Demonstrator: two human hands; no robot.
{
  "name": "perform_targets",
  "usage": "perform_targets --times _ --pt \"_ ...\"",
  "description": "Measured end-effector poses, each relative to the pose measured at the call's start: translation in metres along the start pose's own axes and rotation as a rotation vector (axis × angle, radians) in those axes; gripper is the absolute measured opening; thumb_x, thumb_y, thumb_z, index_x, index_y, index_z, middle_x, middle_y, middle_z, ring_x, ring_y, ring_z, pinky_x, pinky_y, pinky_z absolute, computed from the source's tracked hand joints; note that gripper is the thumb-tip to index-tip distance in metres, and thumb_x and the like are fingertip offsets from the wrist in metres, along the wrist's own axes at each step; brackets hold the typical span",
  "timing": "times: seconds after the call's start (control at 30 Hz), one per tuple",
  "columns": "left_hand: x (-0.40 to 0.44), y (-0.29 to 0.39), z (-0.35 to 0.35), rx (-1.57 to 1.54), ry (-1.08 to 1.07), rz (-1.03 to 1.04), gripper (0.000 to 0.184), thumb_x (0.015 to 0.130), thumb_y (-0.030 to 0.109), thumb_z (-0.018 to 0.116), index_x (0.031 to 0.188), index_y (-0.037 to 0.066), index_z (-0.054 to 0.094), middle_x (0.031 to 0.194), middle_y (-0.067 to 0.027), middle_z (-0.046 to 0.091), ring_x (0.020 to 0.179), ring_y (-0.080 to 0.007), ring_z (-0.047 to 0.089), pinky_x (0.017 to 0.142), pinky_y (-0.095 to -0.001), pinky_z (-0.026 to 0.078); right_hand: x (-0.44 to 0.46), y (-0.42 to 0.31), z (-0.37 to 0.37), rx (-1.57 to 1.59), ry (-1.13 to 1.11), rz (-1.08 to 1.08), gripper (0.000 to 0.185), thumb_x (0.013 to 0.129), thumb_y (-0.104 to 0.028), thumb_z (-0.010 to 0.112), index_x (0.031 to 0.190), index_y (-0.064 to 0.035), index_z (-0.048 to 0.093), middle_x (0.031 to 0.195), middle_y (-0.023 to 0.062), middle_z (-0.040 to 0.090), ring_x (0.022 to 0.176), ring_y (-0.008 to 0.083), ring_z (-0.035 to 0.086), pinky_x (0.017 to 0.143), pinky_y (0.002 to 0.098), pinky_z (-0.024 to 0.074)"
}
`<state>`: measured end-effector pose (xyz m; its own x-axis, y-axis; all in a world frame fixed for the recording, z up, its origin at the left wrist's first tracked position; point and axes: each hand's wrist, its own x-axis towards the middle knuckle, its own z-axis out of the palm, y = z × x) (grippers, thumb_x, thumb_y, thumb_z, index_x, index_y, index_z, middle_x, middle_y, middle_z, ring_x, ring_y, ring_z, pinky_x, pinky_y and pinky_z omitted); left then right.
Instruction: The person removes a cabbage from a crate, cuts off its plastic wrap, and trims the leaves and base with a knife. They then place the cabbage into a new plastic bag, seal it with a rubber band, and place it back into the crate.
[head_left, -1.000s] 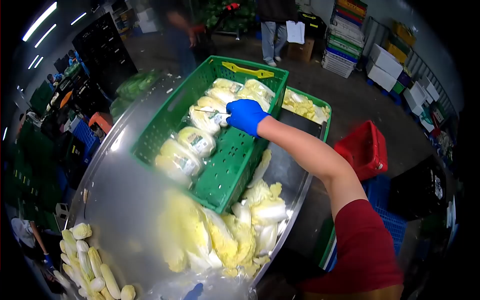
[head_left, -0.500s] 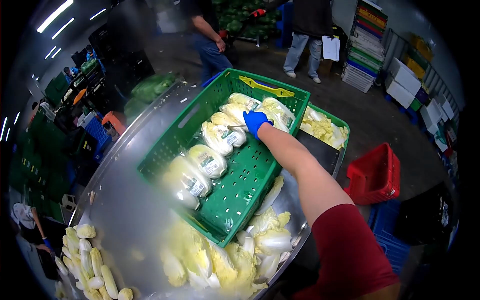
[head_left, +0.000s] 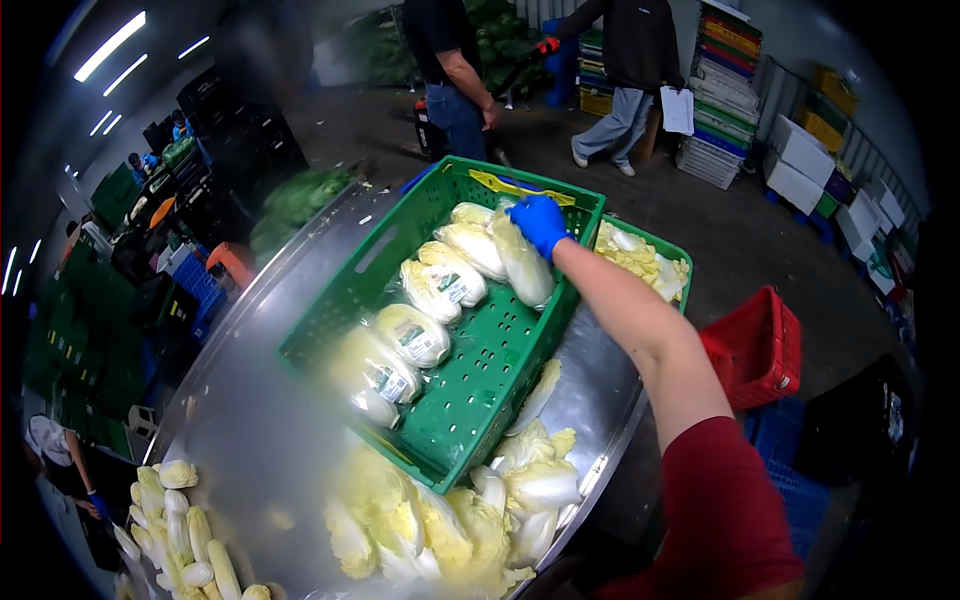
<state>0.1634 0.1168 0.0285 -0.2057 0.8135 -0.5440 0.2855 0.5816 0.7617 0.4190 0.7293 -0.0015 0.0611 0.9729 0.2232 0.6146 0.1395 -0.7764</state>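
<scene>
My right hand, in a blue glove, is closed around the upper end of a wrapped napa cabbage at the far right inside the green crate. That cabbage lies lengthwise along the crate's right side. To its left are more plastic-wrapped napa cabbages, several with printed labels, in a row along the crate's left side. The near right part of the crate floor shows its holes. My left hand is out of view.
The crate stands on a metal table. Loose cabbage leaves lie in front, small trimmed cabbages at left. Another leaf-filled crate is behind; a red basket is at right. Two people stand beyond.
My right hand has shifted slightly right and up in view. The cabbage under it has turned and now lies lengthwise along the right side. The people behind have moved.
</scene>
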Motion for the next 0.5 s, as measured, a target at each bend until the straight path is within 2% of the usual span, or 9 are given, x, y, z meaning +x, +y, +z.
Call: perform_targets --times 0.03,0.13,0.17,0.23,0.3,0.37,0.43,0.47,0.5 --pt "0.006 0.001 -0.005 -0.003 -0.016 0.045 0.048 0.089 0.011 0.062 0.135 0.001 0.051 0.122 -0.0129 0.062 0.115 -0.0234 0.055 0.098 -0.0347 0.045 -0.012 -0.022 -0.024 0.192 -0.016 0.132 0.023 0.081 -0.019 0.061 0.093 -0.0010 0.070 0.080 0.0155 0.070 0.063 0.0227 0.065 0.057 0.0357 0.0513" --pt "0.030 0.013 -0.015 -0.049 -0.027 0.158 0.047 0.089 0.012 0.062 0.134 0.000 0.051 0.120 -0.0125 0.063 0.112 -0.0240 0.058 0.098 -0.0339 0.045 -0.037 -0.053 -0.054 0.785 -0.170 0.077 0.012 0.082 -0.012 0.059 0.077 -0.0027 0.065 0.080 0.0062 0.065 0.048 0.0084 0.046 0.045 0.0232 0.0354" --pt "0.037 0.021 -0.015 -0.070 -0.021 0.189 0.047 0.089 0.011 0.061 0.134 0.000 0.052 0.119 -0.0126 0.063 0.112 -0.0244 0.058 0.098 -0.0338 0.044 -0.054 -0.072 -0.064 0.882 -0.226 0.032 0.010 0.082 -0.009 0.058 0.084 -0.0017 0.064 0.079 0.0046 0.064 0.046 0.0078 0.043 0.044 0.0224 0.0331" --pt "0.052 0.040 -0.006 -0.360 0.003 0.306 0.042 0.090 0.010 0.058 0.130 -0.003 0.054 0.121 -0.0145 0.061 0.111 -0.0245 0.057 0.097 -0.0326 0.045 -0.101 -0.118 -0.089 1.052 -0.343 -0.031 0.015 0.082 -0.006 0.055 0.094 -0.0008 0.062 0.075 0.0029 0.060 0.044 0.0074 0.038 0.042 0.0219 0.0311" --pt "0.090 0.035 0.001 -0.561 -0.103 0.353 0.085 0.082 0.049 0.069 0.142 -0.001 0.037 0.128 -0.0243 0.056 0.117 -0.0418 0.055 0.098 -0.0503 0.046 -0.148 -0.156 -0.109 1.199 -0.466 -0.062 0.021 0.082 -0.006 0.052 0.101 -0.0008 0.060 0.071 0.0026 0.055 0.042 0.0076 0.036 0.040 0.0227 0.0315" --pt "0.097 0.059 0.018 -0.854 -0.263 0.463 0.099 0.082 0.069 0.055 0.145 -0.003 0.029 0.134 -0.0279 0.049 0.121 -0.0416 0.051 0.097 -0.0583 0.043 -0.208 -0.191 -0.130 1.297 -0.530 0.024 0.018 0.081 -0.006 0.050 0.097 -0.0019 0.057 0.067 0.0026 0.050 0.040 0.0079 0.035 0.037 0.0233 0.0313" --pt "0.114 0.043 0.044 -1.220 -0.549 0.539 0.106 0.079 0.079 0.044 0.148 0.001 0.024 0.141 -0.0237 0.043 0.127 -0.0406 0.046 0.096 -0.0662 0.038 -0.265 -0.200 -0.130 1.385 -0.652 0.060 0.013 0.077 -0.007 0.049 0.089 -0.0034 0.053 0.066 0.0037 0.049 0.039 0.0085 0.034 0.034 0.0242 0.0310" --pt "0.119 0.027 0.064 -1.759 -0.731 0.459 0.101 0.081 0.077 0.045 0.149 0.005 0.024 0.143 -0.0176 0.043 0.128 -0.0397 0.044 0.096 -0.0699 0.034 -0.292 -0.200 -0.127 1.423 -0.750 0.043 0.009 0.075 -0.008 0.049 0.083 -0.0044 0.050 0.066 0.0047 0.049 0.038 0.0091 0.034 0.033 0.0248 0.0308" --pt "0.103 0.033 0.068 -1.774 -0.535 0.427 0.091 0.085 0.072 0.043 0.146 0.007 0.029 0.139 -0.0144 0.047 0.122 -0.0362 0.047 0.095 -0.0625 0.039 -0.317 -0.198 -0.118 1.391 -0.821 0.058 0.010 0.070 -0.008 0.051 0.079 -0.0053 0.046 0.067 0.0065 0.049 0.038 0.0101 0.035 0.034 0.0247 0.0315"
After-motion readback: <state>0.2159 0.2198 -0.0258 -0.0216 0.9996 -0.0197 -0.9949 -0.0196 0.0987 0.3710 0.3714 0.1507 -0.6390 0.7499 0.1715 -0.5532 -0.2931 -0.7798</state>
